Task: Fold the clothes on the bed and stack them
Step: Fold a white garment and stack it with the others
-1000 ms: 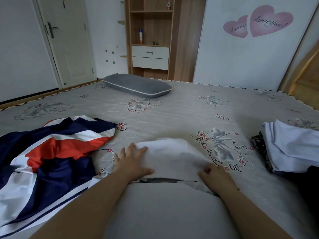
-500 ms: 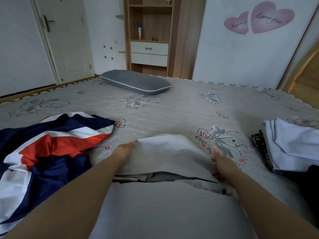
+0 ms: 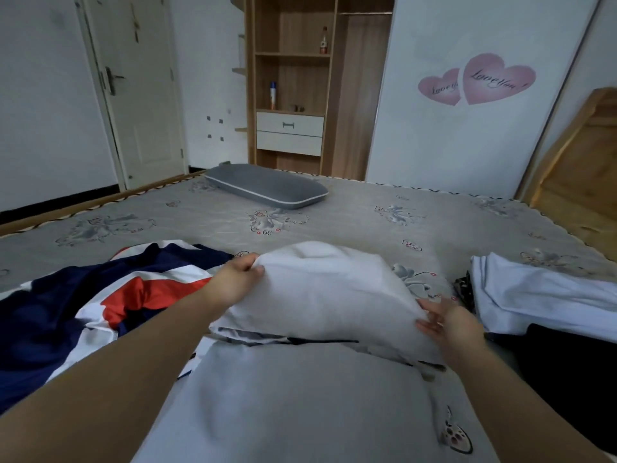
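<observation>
The white garment [image 3: 320, 289] lies mid-bed [image 3: 367, 215], its far end raised and doubled toward the person. The left hand [image 3: 233, 282] pinches its far-left corner between thumb and fingers [image 3: 258, 270]. The right hand [image 3: 450, 324] has straight fingers [image 3: 429, 325] touching its right edge, gripping nothing.

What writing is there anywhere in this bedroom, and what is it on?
"Love You!" on the larger pink heart sticker on the wall.
"Love yo…" on the smaller pink heart sticker, its end covered by the larger heart.
Script in the mattress cover's flower prints: too small to read.
Labels on the bottle and spray can in the wooden shelf unit: too blurred to read.
</observation>
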